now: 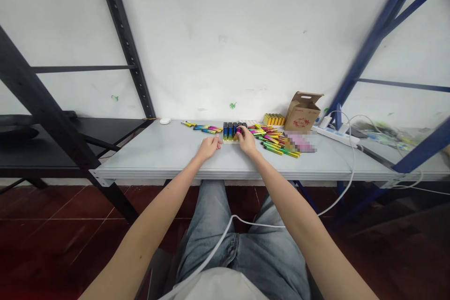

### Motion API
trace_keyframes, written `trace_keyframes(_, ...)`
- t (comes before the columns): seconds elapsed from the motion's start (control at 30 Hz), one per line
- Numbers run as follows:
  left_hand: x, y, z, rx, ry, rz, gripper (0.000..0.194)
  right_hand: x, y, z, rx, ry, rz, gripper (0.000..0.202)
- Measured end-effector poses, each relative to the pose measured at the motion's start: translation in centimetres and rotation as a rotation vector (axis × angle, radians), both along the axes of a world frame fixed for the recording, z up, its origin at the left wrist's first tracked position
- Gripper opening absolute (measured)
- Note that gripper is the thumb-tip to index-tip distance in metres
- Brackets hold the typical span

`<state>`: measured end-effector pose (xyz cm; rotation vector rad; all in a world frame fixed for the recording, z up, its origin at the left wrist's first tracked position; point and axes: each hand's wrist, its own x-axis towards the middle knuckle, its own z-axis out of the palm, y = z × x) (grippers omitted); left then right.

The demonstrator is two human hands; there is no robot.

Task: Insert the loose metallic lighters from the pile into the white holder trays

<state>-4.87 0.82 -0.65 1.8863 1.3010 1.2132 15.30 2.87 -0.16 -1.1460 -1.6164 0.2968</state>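
Note:
Slim, shiny lighters (pixel 230 131) with dark tops, mostly blue fading to gold, stand upright in rows in a low pale tray (pixel 230 142) on the table. At the tray's right front, my right hand (pixel 247 141) is closed, thumb and fingers pinching a purple-and-gold lighter that they mostly cover. My left hand (pixel 210 146) lies just left of the tray, its fingers curled together; whether anything is in them is hidden. More loose lighters (pixel 272 143) in pink, yellow and green lie heaped right of my right hand. A smaller group of lighters (pixel 207 128) lies behind my left hand.
A block of yellow lighters (pixel 274 119) stands by the wall beside an open cardboard box (pixel 303 113). Right of it are a power strip (pixel 335 136) and a white cable (pixel 352 164) that drops across my lap. A white rounded object (pixel 165 121) sits at the back left.

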Motion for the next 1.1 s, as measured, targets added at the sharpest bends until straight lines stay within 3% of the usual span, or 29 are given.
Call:
trace_keyframes(0.2, 0.0, 0.0, 0.0, 0.004, 0.008, -0.004, 0.058, -0.6, -1.2, 1.2, 0.08, -0.382, -0.247, 0.043)
trace_keyframes(0.33, 0.0, -0.2, 0.2, 0.001, 0.013, -0.002, 0.056, -0.6, -1.7, 1.4, 0.126, -0.504, -0.338, 0.046)
trace_keyframes(0.63, 0.1, -0.4, 0.3, 0.006, 0.026, 0.005, 0.055, -0.3, -1.2, 0.7, 0.08, -0.613, -0.3, 0.059)
trace_keyframes(0.9, 0.1, -0.5, 0.5, 0.029, 0.063, 0.022, 0.053, -0.9, -0.6, 0.9, 0.048, -0.584, -0.298, 0.067)
trace_keyframes(1.1, 0.1, -0.8, 0.9, 0.053, 0.156, 0.076, 0.046, 0.5, -1.9, 0.7, 0.104, -0.602, -0.25, 0.069)
